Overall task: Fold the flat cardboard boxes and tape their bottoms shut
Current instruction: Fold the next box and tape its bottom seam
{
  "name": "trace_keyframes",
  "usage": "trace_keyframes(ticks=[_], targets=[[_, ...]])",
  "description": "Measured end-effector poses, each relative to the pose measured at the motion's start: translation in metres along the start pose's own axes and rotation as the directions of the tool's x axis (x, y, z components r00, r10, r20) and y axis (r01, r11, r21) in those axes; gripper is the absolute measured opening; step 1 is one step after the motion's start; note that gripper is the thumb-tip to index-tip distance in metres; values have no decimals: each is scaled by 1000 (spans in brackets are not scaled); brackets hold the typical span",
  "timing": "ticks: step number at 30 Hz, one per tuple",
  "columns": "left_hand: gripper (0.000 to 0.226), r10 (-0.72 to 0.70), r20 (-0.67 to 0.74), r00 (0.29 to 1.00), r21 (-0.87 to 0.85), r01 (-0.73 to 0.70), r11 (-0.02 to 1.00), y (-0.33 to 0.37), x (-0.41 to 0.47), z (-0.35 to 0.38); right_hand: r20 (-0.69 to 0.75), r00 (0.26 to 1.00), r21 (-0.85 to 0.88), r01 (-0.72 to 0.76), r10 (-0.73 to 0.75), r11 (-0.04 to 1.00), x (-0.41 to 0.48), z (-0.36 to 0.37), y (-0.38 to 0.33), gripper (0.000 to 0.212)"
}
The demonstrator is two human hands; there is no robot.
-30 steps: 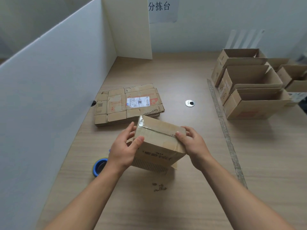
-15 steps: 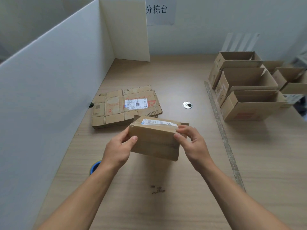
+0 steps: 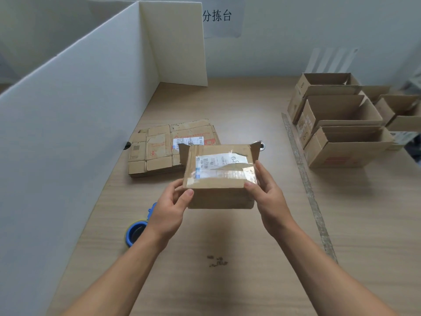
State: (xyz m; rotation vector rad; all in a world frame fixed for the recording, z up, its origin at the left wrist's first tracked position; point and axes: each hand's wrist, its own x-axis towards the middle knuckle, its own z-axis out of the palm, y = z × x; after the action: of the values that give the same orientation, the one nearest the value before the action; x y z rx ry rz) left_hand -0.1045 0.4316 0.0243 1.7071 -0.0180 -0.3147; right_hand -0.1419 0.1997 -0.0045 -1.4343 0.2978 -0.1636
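Note:
I hold a small folded cardboard box [image 3: 218, 179] above the table, between both hands. A white label and shiny clear tape cover the face that points up at me; two flaps stick out at its far corners. My left hand [image 3: 169, 208] grips the box's near left corner, thumb on the front face. My right hand [image 3: 266, 197] grips the near right corner, thumb on the taped edge. A stack of flat cardboard boxes [image 3: 157, 151] lies behind it on the left. A blue tape dispenser [image 3: 135, 232] sits on the table, partly hidden by my left wrist.
A white partition wall [image 3: 75, 124] runs along the left side and the back corner. Several folded open boxes [image 3: 341, 142] stand in a group at the right. A strip of tape [image 3: 305, 185] runs along the wooden table, and a round grommet [image 3: 262, 146] peeks out behind the box.
The box has been lifted off the table and tipped over, so its labelled, taped face now points up. Both hands stayed on its sides and rose with it.

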Motion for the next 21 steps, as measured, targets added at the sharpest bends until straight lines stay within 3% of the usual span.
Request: trace_keyframes(ticks=[3, 7, 11, 14, 18, 21], targets=[[31, 40, -56, 998, 74, -36, 997, 1, -1, 5, 69, 997, -15, -12, 13, 1000, 0, 3, 0, 73], [39, 101, -181, 978, 221, -60, 974, 5, -1, 5, 37, 999, 51, -17, 15, 999, -3, 5, -2, 79], [24, 99, -255, 962, 154, -61, 986, 6, 1, 7, -40, 999, 132, -26, 32, 991, 0, 5, -6, 58], [15, 119, -240, 963, 138, -87, 987, 3, 4, 7, -61, 998, 25, 17, -16, 1000, 2, 6, -3, 47], [20, 88, -117, 989, -21, -91, 996, 0, 6, 7, -90, 995, -8, 52, -53, 999, 3, 2, -1, 50], [17, 86, -130, 988, -33, -91, 995, -2, 8, 8, -85, 993, -69, 78, -84, 995, 3, 1, 1, 54]])
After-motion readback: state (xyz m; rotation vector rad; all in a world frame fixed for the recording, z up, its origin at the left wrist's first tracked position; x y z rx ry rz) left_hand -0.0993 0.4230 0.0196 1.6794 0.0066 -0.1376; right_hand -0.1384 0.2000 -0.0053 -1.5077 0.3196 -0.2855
